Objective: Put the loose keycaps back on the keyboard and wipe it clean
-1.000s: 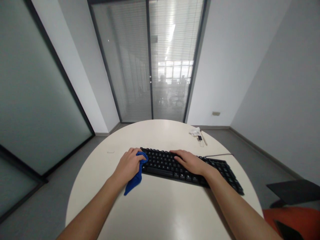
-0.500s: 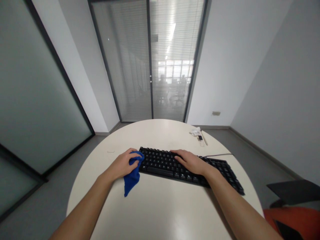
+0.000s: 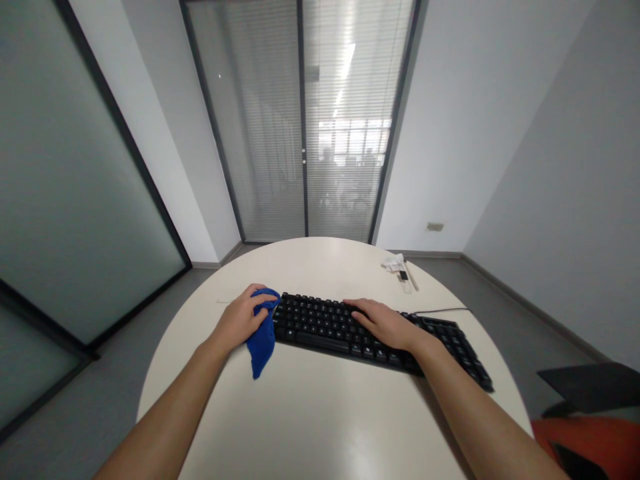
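Observation:
A black keyboard (image 3: 320,323) lies slightly askew on the round white table (image 3: 300,413). At its left end my left hand (image 3: 243,317) grips a blue cloth (image 3: 262,340), whose loose corner hangs down toward me onto the tabletop. The cloth's upper part covers or touches the keyboard's left edge. My right hand (image 3: 381,322) rests flat across the keys right of the middle, fingers stretched out. The hand and forearm hide part of the keys there.
Toward the far right of the table lie a crumpled white wrapper (image 3: 393,262), a thin pale stick (image 3: 411,276) and a small black piece (image 3: 403,275). A cable (image 3: 443,310) runs behind the keyboard. A red and black chair (image 3: 590,440) stands at right.
My left hand and the blue cloth have shifted a little left and away from me, along the keyboard's left end. My right hand stays on the keys.

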Demonstrator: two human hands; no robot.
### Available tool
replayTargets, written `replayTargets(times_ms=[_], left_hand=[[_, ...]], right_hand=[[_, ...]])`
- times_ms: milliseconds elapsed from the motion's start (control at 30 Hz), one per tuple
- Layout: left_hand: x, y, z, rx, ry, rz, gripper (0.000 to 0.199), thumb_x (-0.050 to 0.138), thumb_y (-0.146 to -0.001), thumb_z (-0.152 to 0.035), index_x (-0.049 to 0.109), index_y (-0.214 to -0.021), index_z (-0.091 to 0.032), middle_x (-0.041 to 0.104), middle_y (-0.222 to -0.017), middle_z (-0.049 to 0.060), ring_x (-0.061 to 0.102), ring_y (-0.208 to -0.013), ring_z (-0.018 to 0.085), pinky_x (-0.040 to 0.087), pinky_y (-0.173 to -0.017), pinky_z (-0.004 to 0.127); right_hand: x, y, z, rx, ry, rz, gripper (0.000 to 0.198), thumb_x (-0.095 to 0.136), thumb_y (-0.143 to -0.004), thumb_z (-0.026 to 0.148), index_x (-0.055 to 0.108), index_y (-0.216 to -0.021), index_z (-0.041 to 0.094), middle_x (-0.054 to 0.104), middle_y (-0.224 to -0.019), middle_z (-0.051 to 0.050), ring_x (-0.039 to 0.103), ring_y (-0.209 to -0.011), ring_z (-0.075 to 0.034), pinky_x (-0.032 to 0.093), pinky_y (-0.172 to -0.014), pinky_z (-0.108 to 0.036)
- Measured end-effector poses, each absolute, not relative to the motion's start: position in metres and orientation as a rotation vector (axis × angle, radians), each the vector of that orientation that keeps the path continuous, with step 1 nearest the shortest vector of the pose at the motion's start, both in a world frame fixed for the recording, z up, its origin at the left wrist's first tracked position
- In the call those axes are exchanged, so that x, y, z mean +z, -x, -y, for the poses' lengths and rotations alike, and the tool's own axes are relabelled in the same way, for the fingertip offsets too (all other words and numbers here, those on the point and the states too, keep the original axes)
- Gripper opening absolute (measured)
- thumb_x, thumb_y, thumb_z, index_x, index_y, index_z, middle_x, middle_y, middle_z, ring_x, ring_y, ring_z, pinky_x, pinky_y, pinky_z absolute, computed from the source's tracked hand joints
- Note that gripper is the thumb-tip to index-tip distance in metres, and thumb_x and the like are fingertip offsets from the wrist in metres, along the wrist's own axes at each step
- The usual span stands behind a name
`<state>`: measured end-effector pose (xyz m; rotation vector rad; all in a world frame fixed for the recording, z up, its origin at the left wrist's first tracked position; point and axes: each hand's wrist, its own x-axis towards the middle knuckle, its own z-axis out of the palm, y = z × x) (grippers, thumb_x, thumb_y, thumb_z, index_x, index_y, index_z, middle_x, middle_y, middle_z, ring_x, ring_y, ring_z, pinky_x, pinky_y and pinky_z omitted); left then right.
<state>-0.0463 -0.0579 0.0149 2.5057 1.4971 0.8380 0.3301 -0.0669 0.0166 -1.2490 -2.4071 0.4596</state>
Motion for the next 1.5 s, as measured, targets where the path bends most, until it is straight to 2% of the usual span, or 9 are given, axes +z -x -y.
replayTargets(times_ms=[167,300,533,700,900,1167,1333,1500], left_hand=[[0.011,0.045,0.058,0.679,-2.592,-1.388,0.045,0.048,-0.090,-0.008,0.070,-0.120,-0.033,0.054,-0.132,0.003,0.056,-0.119,0.020,0.047,-0.104,0.037],[0.012,0.047,0.058,0.648,-2.583,-1.532,0.038,0.050,-0.090,-0.009,0.072,-0.112,-0.031,0.055,-0.130,0.003,0.057,-0.117,0.021,0.050,-0.099,0.037],[0.019,0.041,0.059,0.645,-2.659,-1.397,0.038,0.047,-0.094,-0.012,0.072,-0.115,-0.032,0.054,-0.135,0.003,0.053,-0.120,0.022,0.046,-0.104,0.040],[0.025,0.038,0.062,0.677,-2.674,-1.526,0.035,0.049,-0.092,-0.013,0.075,-0.109,-0.030,0.055,-0.134,0.003,0.051,-0.119,0.024,0.046,-0.103,0.042],[0.030,0.015,0.065,0.765,-2.840,-1.414,0.038,0.050,-0.093,-0.010,0.072,-0.116,-0.031,0.050,-0.140,0.002,0.046,-0.125,0.024,0.042,-0.108,0.043],[0.024,0.008,0.064,0.604,-2.803,-1.483,0.038,0.054,-0.087,-0.003,0.074,-0.106,-0.029,0.061,-0.126,0.004,0.051,-0.114,0.024,0.047,-0.101,0.043],[0.027,0.004,0.071,0.709,-2.753,-1.539,0.033,0.054,-0.085,-0.008,0.072,-0.106,-0.026,0.059,-0.126,0.004,0.053,-0.111,0.025,0.047,-0.100,0.042],[0.028,-0.013,0.074,0.821,-2.760,-1.464,0.020,0.056,-0.094,-0.027,0.071,-0.107,-0.026,0.058,-0.127,0.005,0.054,-0.112,0.025,0.046,-0.101,0.042]], right_hand=[[0.018,-0.330,0.068,0.461,1.256,2.400,0.050,0.037,-0.102,0.048,0.053,-0.141,0.021,0.059,-0.140,-0.010,0.055,-0.129,-0.026,0.039,-0.114,-0.048],[0.016,-0.330,0.067,0.458,1.243,2.403,0.049,0.038,-0.102,0.046,0.053,-0.141,0.021,0.059,-0.140,-0.010,0.055,-0.128,-0.027,0.039,-0.113,-0.048],[0.016,-0.330,0.067,0.443,1.245,2.402,0.048,0.038,-0.102,0.045,0.053,-0.141,0.020,0.060,-0.139,-0.011,0.056,-0.127,-0.028,0.040,-0.113,-0.049],[0.016,-0.330,0.067,0.431,1.237,2.405,0.047,0.038,-0.102,0.045,0.054,-0.140,0.021,0.061,-0.138,-0.010,0.057,-0.126,-0.027,0.041,-0.112,-0.049],[0.014,-0.330,0.066,0.417,1.238,2.414,0.048,0.037,-0.102,0.044,0.053,-0.140,0.020,0.060,-0.139,-0.010,0.056,-0.127,-0.027,0.041,-0.113,-0.048],[0.015,-0.330,0.067,0.426,1.224,2.405,0.047,0.038,-0.102,0.044,0.054,-0.140,0.021,0.061,-0.138,-0.010,0.057,-0.126,-0.026,0.042,-0.112,-0.047],[0.015,-0.330,0.067,0.422,1.239,2.400,0.046,0.039,-0.102,0.043,0.054,-0.140,0.022,0.061,-0.139,-0.010,0.057,-0.127,-0.027,0.041,-0.112,-0.048],[0.015,-0.329,0.067,0.417,1.240,2.406,0.046,0.039,-0.102,0.042,0.054,-0.140,0.020,0.061,-0.138,-0.011,0.057,-0.126,-0.027,0.042,-0.112,-0.047]])
